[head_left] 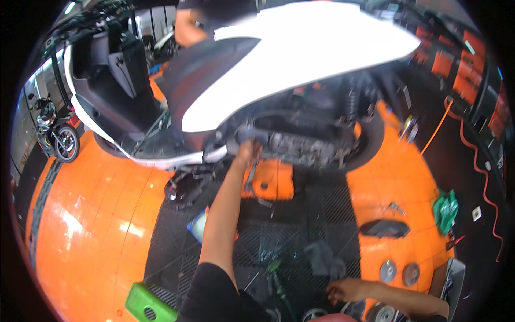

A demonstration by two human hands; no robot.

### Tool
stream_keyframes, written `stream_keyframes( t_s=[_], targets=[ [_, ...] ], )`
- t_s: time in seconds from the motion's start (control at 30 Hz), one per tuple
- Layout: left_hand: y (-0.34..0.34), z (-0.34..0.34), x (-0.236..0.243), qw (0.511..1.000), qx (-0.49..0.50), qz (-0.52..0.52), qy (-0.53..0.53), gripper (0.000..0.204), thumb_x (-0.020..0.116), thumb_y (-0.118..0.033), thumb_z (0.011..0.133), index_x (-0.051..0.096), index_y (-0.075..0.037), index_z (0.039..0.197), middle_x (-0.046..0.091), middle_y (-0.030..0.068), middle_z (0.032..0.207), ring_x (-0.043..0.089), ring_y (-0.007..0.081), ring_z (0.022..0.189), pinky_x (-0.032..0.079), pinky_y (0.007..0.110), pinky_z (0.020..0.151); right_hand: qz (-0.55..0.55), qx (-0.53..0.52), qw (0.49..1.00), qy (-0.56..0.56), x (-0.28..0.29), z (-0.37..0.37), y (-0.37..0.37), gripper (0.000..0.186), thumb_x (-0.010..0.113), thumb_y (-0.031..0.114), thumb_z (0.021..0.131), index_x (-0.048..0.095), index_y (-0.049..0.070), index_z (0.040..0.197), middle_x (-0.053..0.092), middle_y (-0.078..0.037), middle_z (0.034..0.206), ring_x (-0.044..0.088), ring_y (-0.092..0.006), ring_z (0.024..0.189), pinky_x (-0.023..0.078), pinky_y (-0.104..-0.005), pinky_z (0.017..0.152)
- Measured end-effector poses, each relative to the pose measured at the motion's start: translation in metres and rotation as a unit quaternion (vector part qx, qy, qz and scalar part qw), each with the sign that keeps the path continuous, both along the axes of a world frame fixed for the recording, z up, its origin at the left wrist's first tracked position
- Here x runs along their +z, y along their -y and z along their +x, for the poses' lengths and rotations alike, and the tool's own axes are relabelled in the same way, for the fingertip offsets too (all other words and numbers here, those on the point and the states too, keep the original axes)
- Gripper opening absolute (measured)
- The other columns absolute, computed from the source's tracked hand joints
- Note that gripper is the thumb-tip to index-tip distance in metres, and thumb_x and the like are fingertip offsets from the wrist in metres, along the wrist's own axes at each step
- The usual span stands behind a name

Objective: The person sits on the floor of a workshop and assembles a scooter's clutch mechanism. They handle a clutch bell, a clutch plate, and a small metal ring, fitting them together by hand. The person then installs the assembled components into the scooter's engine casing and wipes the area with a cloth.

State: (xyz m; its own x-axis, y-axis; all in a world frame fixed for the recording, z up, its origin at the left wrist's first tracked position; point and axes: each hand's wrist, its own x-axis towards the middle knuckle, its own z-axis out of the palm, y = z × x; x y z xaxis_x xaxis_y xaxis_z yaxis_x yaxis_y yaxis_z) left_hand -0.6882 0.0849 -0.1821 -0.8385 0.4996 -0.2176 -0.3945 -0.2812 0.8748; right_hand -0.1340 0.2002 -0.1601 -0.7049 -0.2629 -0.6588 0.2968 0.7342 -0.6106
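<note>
A white scooter (300,48) with dark side panels stands across the view, its engine's side case (300,147) uncovered. My left hand (249,153) reaches forward to the front end of that case, beside a round dark part (251,132). Its fingers are blurred against the metal, so their grip is unclear. Low on the right, my right hand (347,291) hangs with curled fingers, near a grey cloth (324,258) on the black mat. Whatever those fingers hold, if anything, is hidden. Round metal parts (381,313) lie close to this hand.
Two metal discs (388,271) and a dark curved cover (384,229) rest on orange floor tiles. A green plastic bag (445,211) lies beyond. At lower left sits a green container (150,305). Another person's arm (189,29) shows behind the scooter. A red hose (472,147) trails along the right.
</note>
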Motion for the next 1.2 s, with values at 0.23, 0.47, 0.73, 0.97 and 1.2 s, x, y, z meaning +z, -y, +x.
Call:
stream_keyframes(
  t_s=[0.23,0.47,0.73,0.97,1.2],
  targets=[
    [-0.019,0.009,0.013,0.808,0.099,-0.402,-0.419,0.060,0.034,-0.044,0.098,0.064,0.008,0.089,0.066,0.0251,0.080,0.066,0.0379,0.082,0.049,0.043,0.078,0.106,-0.004,0.994,0.019,0.072,0.044,-0.030,0.042,0.050,0.026,0.090,0.051,0.002,0.124,0.062,-0.018,0.115,0.060,-0.0306,0.106,0.047,-0.0378,0.090],
    [-0.012,-0.002,0.010,0.792,0.097,-0.449,-0.402,0.059,0.036,-0.044,0.096,0.064,0.008,0.097,0.064,0.0272,0.102,0.059,0.0393,0.104,0.044,0.044,0.090,0.128,-0.058,0.987,0.081,0.079,0.079,-0.040,0.042,0.050,0.034,0.093,0.054,0.007,0.124,0.061,-0.015,0.118,0.059,-0.0297,0.109,0.046,-0.0379,0.091],
    [-0.006,0.017,0.005,0.878,0.140,-0.378,-0.257,0.069,0.032,-0.055,0.095,0.067,0.003,0.085,0.069,0.0143,0.079,0.068,0.0281,0.080,0.048,0.039,0.079,0.092,-0.005,0.994,0.066,0.046,0.068,-0.022,0.043,0.055,0.037,0.092,0.054,0.009,0.124,0.064,-0.013,0.112,0.061,-0.0274,0.103,0.048,-0.0363,0.088],
    [0.011,0.026,-0.033,0.921,-0.105,-0.298,-0.226,0.051,0.041,-0.046,0.096,0.061,0.000,0.092,0.060,0.0108,0.066,0.058,0.0205,0.054,0.048,0.035,0.054,0.120,0.004,0.989,0.086,0.001,0.039,-0.045,0.052,0.059,0.040,0.089,0.051,0.006,0.127,0.060,-0.017,0.118,0.058,-0.0304,0.110,0.045,-0.0384,0.094],
    [-0.015,0.055,-0.015,0.801,-0.300,-0.466,-0.225,0.049,0.044,-0.047,0.094,0.058,0.000,0.099,0.063,0.0086,0.081,0.055,0.0146,0.054,0.043,0.030,0.041,0.351,-0.145,0.921,-0.080,-0.120,-0.026,-0.029,0.068,0.063,0.041,0.085,0.038,0.004,0.136,0.042,-0.024,0.135,0.051,-0.0433,0.116,0.043,-0.0475,0.096]
  ],
)
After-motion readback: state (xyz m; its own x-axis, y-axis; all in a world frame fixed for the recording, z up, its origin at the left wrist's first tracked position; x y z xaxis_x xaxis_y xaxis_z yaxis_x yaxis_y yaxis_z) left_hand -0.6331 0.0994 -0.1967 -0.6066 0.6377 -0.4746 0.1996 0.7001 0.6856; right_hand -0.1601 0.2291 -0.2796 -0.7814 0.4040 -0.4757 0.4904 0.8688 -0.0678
